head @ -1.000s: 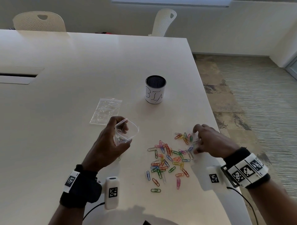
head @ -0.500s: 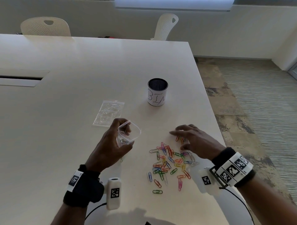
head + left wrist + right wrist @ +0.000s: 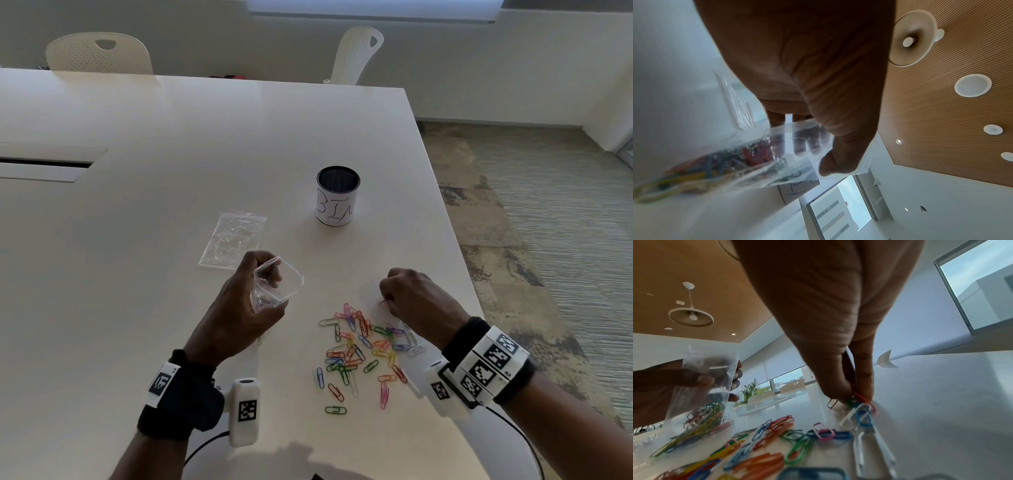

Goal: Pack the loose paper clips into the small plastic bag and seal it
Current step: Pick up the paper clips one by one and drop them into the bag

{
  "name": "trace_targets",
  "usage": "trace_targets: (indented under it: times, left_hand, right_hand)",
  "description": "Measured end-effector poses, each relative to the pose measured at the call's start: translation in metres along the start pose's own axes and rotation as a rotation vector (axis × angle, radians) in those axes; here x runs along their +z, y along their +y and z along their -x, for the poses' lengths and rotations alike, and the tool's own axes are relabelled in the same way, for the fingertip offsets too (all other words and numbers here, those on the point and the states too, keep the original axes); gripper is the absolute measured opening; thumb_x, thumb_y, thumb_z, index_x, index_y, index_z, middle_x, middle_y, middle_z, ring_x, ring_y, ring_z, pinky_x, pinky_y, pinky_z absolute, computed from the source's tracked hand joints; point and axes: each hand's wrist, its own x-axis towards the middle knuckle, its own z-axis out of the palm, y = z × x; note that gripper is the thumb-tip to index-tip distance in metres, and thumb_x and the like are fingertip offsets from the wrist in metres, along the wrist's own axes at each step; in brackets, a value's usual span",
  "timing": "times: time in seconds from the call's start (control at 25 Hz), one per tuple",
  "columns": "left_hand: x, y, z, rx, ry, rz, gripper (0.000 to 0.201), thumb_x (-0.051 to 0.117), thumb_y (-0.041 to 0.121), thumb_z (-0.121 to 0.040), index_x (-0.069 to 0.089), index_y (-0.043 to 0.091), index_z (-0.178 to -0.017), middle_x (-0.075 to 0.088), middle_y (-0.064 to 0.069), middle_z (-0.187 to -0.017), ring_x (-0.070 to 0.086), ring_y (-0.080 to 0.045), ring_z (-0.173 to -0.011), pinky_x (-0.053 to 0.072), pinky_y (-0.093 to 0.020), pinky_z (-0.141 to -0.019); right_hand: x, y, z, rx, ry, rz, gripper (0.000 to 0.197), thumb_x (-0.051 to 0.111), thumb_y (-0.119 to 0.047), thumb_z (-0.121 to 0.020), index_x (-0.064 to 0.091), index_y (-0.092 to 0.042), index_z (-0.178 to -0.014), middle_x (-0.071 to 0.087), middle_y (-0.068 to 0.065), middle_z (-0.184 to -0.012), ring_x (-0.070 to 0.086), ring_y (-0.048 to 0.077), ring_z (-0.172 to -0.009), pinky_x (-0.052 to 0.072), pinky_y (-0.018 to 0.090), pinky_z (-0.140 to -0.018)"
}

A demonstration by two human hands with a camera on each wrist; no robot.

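My left hand (image 3: 239, 308) holds a small clear plastic bag (image 3: 277, 284) upright with its mouth spread open, thumb outside and fingers behind it. Several coloured paper clips (image 3: 719, 160) lie at the bottom of the bag (image 3: 702, 386). A loose pile of coloured paper clips (image 3: 363, 346) lies on the white table (image 3: 171, 137) between my hands. My right hand (image 3: 411, 301) is bunched at the far right edge of the pile, its fingertips (image 3: 838, 394) pinching a small cluster of clips (image 3: 857, 402) against the table.
A black mesh cup with a white label (image 3: 337, 195) stands beyond the pile. A stack of spare clear bags (image 3: 234, 243) lies flat left of it. The table's right edge (image 3: 445, 212) runs close beside my right hand. Two white chairs (image 3: 99, 51) stand at the far side.
My right hand has gone from spread over the far side of the pile to bunched fingers gathering clips there. The left hand has held the bag in place.
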Motion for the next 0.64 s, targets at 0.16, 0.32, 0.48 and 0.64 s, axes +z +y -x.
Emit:
trace_targets:
  times: [0.16, 0.32, 0.48, 0.64]
  left_hand:
    - [0.001, -0.001, -0.001, -0.001, -0.002, -0.006, 0.049, 0.081, 0.007, -0.088, 0.05, 0.024, -0.121, 0.062, 0.005, -0.108, 0.064, -0.019, -0.105, 0.052, -0.017, -0.091]
    - [0.003, 0.002, -0.001, -0.004, 0.001, -0.012, 0.048, 0.081, 0.007, -0.087, 0.05, 0.023, -0.12, 0.062, 0.005, -0.107, 0.062, -0.015, -0.104, 0.048, -0.009, -0.087]
    - [0.005, 0.002, -0.002, -0.006, -0.008, -0.024, 0.049, 0.081, 0.007, -0.087, 0.049, 0.024, -0.121, 0.062, 0.006, -0.107, 0.062, -0.014, -0.105, 0.049, -0.011, -0.087]
    - [0.005, 0.001, -0.002, -0.008, -0.005, -0.028, 0.05, 0.082, 0.007, -0.086, 0.049, 0.024, -0.12, 0.062, 0.006, -0.106, 0.063, -0.016, -0.104, 0.05, -0.013, -0.088]
  right_hand:
    - [-0.01, 0.01, -0.007, 0.07, 0.038, -0.2, 0.01, 0.074, -0.004, -0.088, 0.079, -0.01, -0.084, 0.073, 0.003, -0.086, 0.069, 0.015, -0.072, 0.051, 0.014, -0.062]
    - [-0.028, 0.012, -0.007, 0.164, 0.041, -0.573, 0.005, 0.082, -0.008, -0.085, 0.081, -0.011, -0.088, 0.078, 0.0, -0.08, 0.074, 0.011, -0.071, 0.057, 0.011, -0.066]
    - [-0.047, -0.009, -0.01, 0.125, 0.047, -0.884, 0.01, 0.081, -0.008, -0.085, 0.08, -0.006, -0.095, 0.081, 0.006, -0.085, 0.078, 0.018, -0.083, 0.064, 0.03, -0.085]
    - [-0.061, -0.055, -0.018, 0.003, 0.067, -1.048, 0.014, 0.08, -0.009, -0.086, 0.078, -0.002, -0.098, 0.081, 0.009, -0.087, 0.078, 0.025, -0.088, 0.064, 0.031, -0.085]
